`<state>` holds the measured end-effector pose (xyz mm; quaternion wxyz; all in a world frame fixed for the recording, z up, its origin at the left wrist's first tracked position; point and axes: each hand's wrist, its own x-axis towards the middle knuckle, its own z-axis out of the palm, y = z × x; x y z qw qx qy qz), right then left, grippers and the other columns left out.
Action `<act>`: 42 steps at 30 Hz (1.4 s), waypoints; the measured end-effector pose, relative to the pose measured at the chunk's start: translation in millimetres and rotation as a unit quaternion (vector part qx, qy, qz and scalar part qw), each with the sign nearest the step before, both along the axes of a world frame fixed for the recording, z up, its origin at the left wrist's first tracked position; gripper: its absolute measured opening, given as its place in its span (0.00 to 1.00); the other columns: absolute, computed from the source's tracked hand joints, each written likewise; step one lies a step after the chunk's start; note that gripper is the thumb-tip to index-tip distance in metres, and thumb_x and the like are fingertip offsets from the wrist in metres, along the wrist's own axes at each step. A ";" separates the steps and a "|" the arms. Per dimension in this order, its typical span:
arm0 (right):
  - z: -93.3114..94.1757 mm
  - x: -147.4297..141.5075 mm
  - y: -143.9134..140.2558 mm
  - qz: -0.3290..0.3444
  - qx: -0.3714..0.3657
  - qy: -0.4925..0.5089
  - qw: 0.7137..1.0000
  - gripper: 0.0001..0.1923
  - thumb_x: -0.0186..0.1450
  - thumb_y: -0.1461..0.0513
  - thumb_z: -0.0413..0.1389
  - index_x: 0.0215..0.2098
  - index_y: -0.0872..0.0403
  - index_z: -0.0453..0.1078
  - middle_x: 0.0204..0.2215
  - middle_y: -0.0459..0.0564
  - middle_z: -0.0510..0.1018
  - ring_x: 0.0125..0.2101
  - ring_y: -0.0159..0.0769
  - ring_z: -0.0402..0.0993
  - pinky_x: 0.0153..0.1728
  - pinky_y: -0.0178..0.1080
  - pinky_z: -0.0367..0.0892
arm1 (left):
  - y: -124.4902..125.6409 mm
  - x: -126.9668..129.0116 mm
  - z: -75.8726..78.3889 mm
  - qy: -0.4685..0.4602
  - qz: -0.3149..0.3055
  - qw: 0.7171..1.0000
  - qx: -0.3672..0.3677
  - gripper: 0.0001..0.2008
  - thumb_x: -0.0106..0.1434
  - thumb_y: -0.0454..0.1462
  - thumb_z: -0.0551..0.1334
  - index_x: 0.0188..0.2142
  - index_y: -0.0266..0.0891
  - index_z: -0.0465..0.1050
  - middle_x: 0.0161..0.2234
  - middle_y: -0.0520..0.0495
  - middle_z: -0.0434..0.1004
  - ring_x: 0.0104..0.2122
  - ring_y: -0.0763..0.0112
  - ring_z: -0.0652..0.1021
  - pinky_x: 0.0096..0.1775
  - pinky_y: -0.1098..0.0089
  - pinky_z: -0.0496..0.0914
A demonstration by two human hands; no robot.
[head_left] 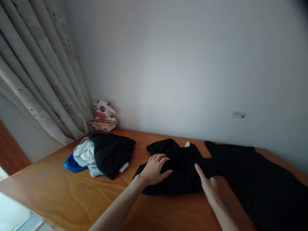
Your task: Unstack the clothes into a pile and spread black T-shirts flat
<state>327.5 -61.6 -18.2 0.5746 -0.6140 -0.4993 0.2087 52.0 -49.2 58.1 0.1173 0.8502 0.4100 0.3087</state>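
A crumpled black garment (183, 179) with a white label (187, 144) at its top edge lies in front of me. Palm down on its left part rests my left hand (154, 170), fingers spread and slightly bent, thumb apart. At the garment's right side is my right hand (209, 184); its thumb lies over the cloth and the other fingers are mostly hidden, seemingly tucked under the fabric. A strip of the black cloth runs right and meets a second black garment (260, 173), which is spread flat.
On the wooden table (72, 199), a pile at left holds a dark garment (113, 150), a white-grey cloth (85, 152) and a blue cloth (73, 163). A toy cow with a keyboard (103, 117) stands in the back corner, beside a curtain (45, 70). The wall (168, 70) borders the table's back.
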 end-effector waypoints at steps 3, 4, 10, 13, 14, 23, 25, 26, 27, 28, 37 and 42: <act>0.9 -3.6 1.3 -0.049 -0.069 0.012 0.996 0.32 0.55 0.37 0.59 0.40 0.54 0.79 0.43 0.61 0.84 0.55 0.59 0.76 0.54 0.50 0.70 | 8.3 -15.9 -34.5 -0.004 0.098 0.995 -0.018 0.27 0.64 0.52 0.64 0.58 0.44 0.72 0.61 0.37 0.72 0.62 0.46 0.69 0.63 0.46 0.61; 0.7 -4.5 1.9 -0.051 -0.075 0.014 0.996 0.32 0.54 0.37 0.59 0.38 0.54 0.80 0.42 0.62 0.85 0.54 0.60 0.76 0.54 0.51 0.71 | 9.7 -20.1 -41.3 0.003 0.124 0.992 -0.030 0.27 0.65 0.54 0.63 0.58 0.43 0.72 0.61 0.36 0.72 0.62 0.45 0.69 0.63 0.45 0.60; -1.9 -1.0 5.5 -0.038 -0.047 0.031 0.998 0.27 0.54 0.42 0.63 0.40 0.53 0.81 0.46 0.59 0.84 0.55 0.56 0.76 0.55 0.48 0.72 | 4.0 -24.0 -39.4 0.061 0.141 0.988 -0.035 0.16 0.67 0.49 0.61 0.47 0.43 0.78 0.50 0.39 0.79 0.53 0.47 0.76 0.55 0.51 0.67; -1.6 0.8 3.9 -0.033 -0.036 0.058 0.997 0.26 0.53 0.45 0.65 0.42 0.53 0.81 0.48 0.57 0.84 0.57 0.56 0.75 0.58 0.49 0.70 | -2.9 -20.0 -28.8 0.041 0.129 0.989 -0.060 0.12 0.68 0.47 0.60 0.36 0.44 0.78 0.36 0.44 0.81 0.38 0.56 0.80 0.41 0.63 0.69; -1.2 1.3 2.5 -0.028 -0.040 0.081 0.996 0.26 0.52 0.46 0.66 0.43 0.52 0.81 0.48 0.56 0.84 0.57 0.55 0.74 0.58 0.49 0.69 | -4.8 -19.1 -26.2 0.025 0.126 0.989 -0.074 0.12 0.68 0.47 0.60 0.34 0.45 0.78 0.31 0.46 0.80 0.32 0.60 0.79 0.36 0.66 0.68; 8.2 11.0 -1.8 0.024 -0.074 0.245 0.966 0.24 0.52 0.50 0.64 0.42 0.53 0.79 0.39 0.53 0.85 0.47 0.55 0.80 0.52 0.52 0.74 | -2.5 -24.7 -31.9 -0.031 0.150 0.988 -0.015 0.18 0.65 0.47 0.64 0.52 0.46 0.76 0.55 0.41 0.77 0.56 0.49 0.73 0.57 0.52 0.64; 8.0 14.8 0.9 -0.045 -0.014 0.137 0.989 0.30 0.54 0.47 0.63 0.50 0.55 0.75 0.47 0.58 0.82 0.53 0.55 0.75 0.57 0.52 0.69 | -0.4 -26.3 -36.8 -0.002 0.151 0.987 -0.047 0.23 0.64 0.48 0.65 0.57 0.46 0.73 0.57 0.40 0.76 0.58 0.48 0.71 0.59 0.48 0.62; 7.3 16.7 1.7 -0.094 0.016 0.067 0.993 0.36 0.55 0.45 0.63 0.54 0.58 0.72 0.51 0.62 0.79 0.56 0.57 0.72 0.60 0.54 0.66 | 0.2 -26.7 -38.5 0.015 0.147 0.987 -0.060 0.22 0.63 0.48 0.65 0.56 0.46 0.74 0.55 0.40 0.77 0.57 0.47 0.72 0.58 0.48 0.62; 6.6 18.4 1.8 -0.150 0.044 -0.005 0.988 0.41 0.55 0.43 0.62 0.57 0.62 0.68 0.53 0.67 0.75 0.58 0.60 0.67 0.61 0.57 0.62 | 0.5 -26.9 -39.4 0.030 0.146 0.987 -0.067 0.19 0.64 0.48 0.65 0.52 0.46 0.76 0.53 0.40 0.78 0.55 0.47 0.73 0.57 0.48 0.63; 6.3 19.4 1.0 -0.203 0.069 -0.072 0.974 0.46 0.54 0.42 0.62 0.59 0.66 0.64 0.55 0.72 0.71 0.59 0.64 0.64 0.61 0.60 0.59 | 0.5 -27.0 -39.6 0.041 0.147 0.986 -0.068 0.15 0.64 0.47 0.65 0.48 0.46 0.78 0.50 0.40 0.79 0.53 0.48 0.74 0.55 0.49 0.64; 31.5 -9.1 -22.6 -0.107 0.139 -0.393 0.903 0.13 0.69 0.52 0.55 0.40 0.50 0.77 0.52 0.58 0.72 0.51 0.54 0.70 0.52 0.54 0.61 | -3.7 -18.8 -33.6 -0.119 0.113 0.974 -0.158 0.05 0.63 0.42 0.65 0.34 0.44 0.76 0.36 0.47 0.82 0.38 0.59 0.79 0.43 0.64 0.68; 35.7 -33.0 -31.6 0.172 0.063 -0.397 0.899 0.31 0.64 0.44 0.60 0.60 0.47 0.68 0.41 0.51 0.79 0.41 0.44 0.75 0.43 0.45 0.66 | -9.9 -0.8 -29.2 -0.382 0.056 0.879 -0.280 0.19 0.61 0.53 0.68 0.37 0.40 0.76 0.32 0.49 0.79 0.34 0.65 0.77 0.37 0.69 0.69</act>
